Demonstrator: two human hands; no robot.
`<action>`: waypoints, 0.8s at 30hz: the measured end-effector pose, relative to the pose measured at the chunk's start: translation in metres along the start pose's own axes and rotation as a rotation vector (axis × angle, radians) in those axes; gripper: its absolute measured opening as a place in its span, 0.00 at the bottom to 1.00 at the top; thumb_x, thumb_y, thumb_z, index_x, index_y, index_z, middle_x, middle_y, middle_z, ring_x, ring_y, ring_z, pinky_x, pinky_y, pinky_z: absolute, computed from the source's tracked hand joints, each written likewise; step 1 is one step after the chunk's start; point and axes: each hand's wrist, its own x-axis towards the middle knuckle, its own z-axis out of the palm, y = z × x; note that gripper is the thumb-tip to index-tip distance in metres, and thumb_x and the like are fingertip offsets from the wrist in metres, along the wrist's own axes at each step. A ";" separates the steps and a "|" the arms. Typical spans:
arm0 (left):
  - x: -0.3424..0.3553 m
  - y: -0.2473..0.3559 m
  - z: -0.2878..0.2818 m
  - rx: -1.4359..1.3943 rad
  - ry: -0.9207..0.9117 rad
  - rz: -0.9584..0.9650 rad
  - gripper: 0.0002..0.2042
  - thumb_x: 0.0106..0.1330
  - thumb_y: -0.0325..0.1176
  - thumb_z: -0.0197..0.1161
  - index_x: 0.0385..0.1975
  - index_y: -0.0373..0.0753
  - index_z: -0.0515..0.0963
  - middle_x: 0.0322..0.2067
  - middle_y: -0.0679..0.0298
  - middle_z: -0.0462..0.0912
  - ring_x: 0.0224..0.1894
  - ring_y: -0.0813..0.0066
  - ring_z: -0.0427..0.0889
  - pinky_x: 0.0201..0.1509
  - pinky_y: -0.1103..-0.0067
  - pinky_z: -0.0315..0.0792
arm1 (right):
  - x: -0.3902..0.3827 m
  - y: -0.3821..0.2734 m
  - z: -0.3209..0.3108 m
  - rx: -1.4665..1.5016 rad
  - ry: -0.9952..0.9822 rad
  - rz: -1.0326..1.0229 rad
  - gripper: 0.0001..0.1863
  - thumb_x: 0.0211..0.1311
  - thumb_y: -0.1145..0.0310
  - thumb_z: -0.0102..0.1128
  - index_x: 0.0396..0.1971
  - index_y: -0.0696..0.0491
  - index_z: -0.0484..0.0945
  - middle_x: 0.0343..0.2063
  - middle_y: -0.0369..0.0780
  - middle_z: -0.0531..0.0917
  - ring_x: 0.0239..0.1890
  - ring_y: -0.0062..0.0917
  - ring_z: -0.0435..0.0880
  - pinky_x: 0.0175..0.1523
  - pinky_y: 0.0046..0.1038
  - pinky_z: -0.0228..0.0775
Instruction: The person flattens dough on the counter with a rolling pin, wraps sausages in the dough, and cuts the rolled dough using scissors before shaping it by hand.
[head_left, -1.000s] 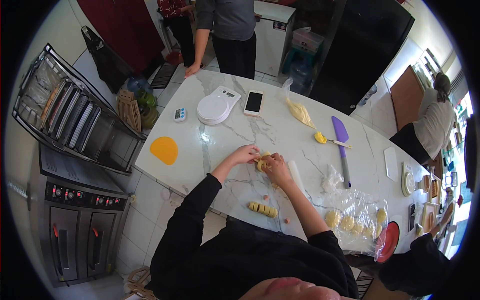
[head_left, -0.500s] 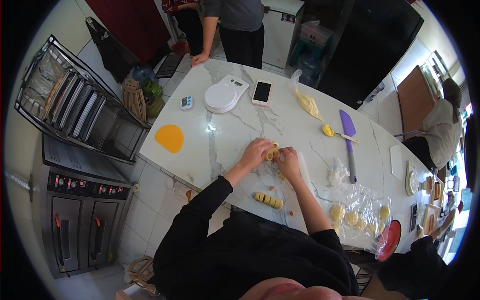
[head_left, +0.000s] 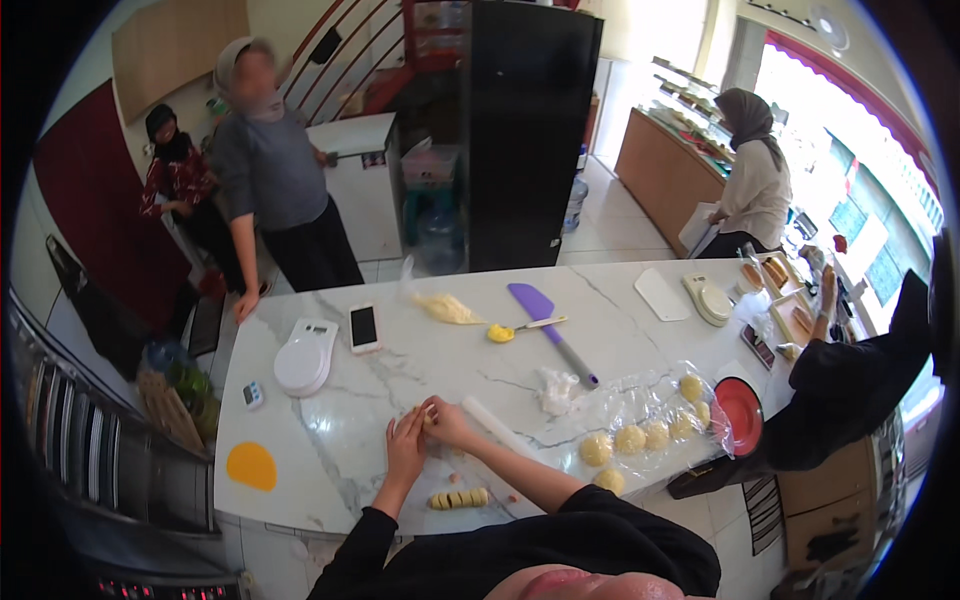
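My left hand (head_left: 404,447) and my right hand (head_left: 448,422) meet over the marble-patterned table. Their fingers close around a small yellow dough piece (head_left: 429,412), mostly hidden by them now. Just below, a sliced yellow dough roll (head_left: 458,498) lies on its side, with small brown bits near it. A long white bar (head_left: 498,428), perhaps a rolling pin, lies beside my right forearm. Further right, round dough balls (head_left: 630,438) rest under clear plastic film.
On the table (head_left: 600,330) are a yellow scraper (head_left: 251,467), timer (head_left: 252,395), white scale (head_left: 301,362), phone (head_left: 365,328), filled piping bag (head_left: 445,308), yellow-smeared spoon (head_left: 502,333), purple spatula (head_left: 532,299) and red dish (head_left: 739,414). A person leans on the far left corner; another works at right.
The view has tilted up and swung right, showing more of the room. My hands remain together on the dough, whose ring shape showed earlier and is now largely covered.
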 end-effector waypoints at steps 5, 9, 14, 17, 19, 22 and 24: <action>0.003 0.003 0.013 0.136 -0.146 -0.081 0.20 0.58 0.26 0.45 0.52 0.41 0.62 0.54 0.65 0.63 0.58 0.66 0.58 0.60 0.59 0.40 | 0.002 0.013 -0.009 -0.045 0.085 -0.007 0.10 0.42 0.68 0.56 0.26 0.58 0.75 0.19 0.43 0.78 0.23 0.31 0.78 0.30 0.28 0.70; 0.003 0.001 0.015 0.260 -0.248 -0.112 0.22 0.58 0.29 0.44 0.55 0.41 0.58 0.57 0.67 0.58 0.60 0.65 0.51 0.60 0.55 0.33 | -0.001 0.008 -0.012 -0.268 0.029 -0.077 0.14 0.43 0.64 0.56 0.30 0.56 0.76 0.26 0.45 0.77 0.32 0.37 0.75 0.37 0.32 0.68; 0.002 -0.002 0.017 0.315 -0.261 -0.100 0.23 0.58 0.32 0.45 0.56 0.42 0.56 0.58 0.69 0.55 0.61 0.65 0.49 0.60 0.53 0.31 | 0.001 -0.013 -0.044 -0.214 0.181 -0.241 0.21 0.43 0.66 0.60 0.40 0.55 0.70 0.39 0.46 0.73 0.39 0.35 0.73 0.39 0.31 0.67; 0.010 0.003 0.005 0.277 -0.278 -0.127 0.22 0.59 0.32 0.44 0.56 0.44 0.57 0.58 0.66 0.56 0.61 0.65 0.49 0.60 0.54 0.34 | 0.006 -0.071 -0.118 -0.046 0.413 -0.355 0.32 0.41 0.71 0.64 0.49 0.55 0.60 0.45 0.44 0.69 0.43 0.32 0.71 0.43 0.27 0.65; 0.013 0.002 -0.015 0.160 -0.417 -0.214 0.22 0.59 0.34 0.45 0.56 0.47 0.57 0.58 0.65 0.54 0.61 0.64 0.49 0.59 0.53 0.35 | -0.015 -0.129 -0.187 0.057 0.674 -0.540 0.31 0.41 0.74 0.63 0.49 0.56 0.62 0.47 0.43 0.68 0.41 0.29 0.70 0.41 0.26 0.64; 0.019 0.011 -0.023 0.016 -0.214 -0.220 0.23 0.59 0.36 0.46 0.56 0.50 0.57 0.58 0.63 0.55 0.61 0.63 0.49 0.59 0.54 0.35 | -0.091 -0.142 -0.307 0.124 1.287 -0.825 0.22 0.58 0.68 0.41 0.52 0.58 0.56 0.49 0.43 0.65 0.52 0.32 0.63 0.57 0.30 0.54; 0.021 0.015 -0.025 0.000 -0.125 -0.237 0.21 0.60 0.35 0.45 0.56 0.49 0.58 0.58 0.62 0.55 0.61 0.62 0.50 0.59 0.54 0.37 | -0.147 -0.190 -0.339 0.405 1.657 -1.231 0.20 0.57 0.67 0.38 0.46 0.64 0.59 0.44 0.46 0.68 0.44 0.28 0.67 0.51 0.26 0.55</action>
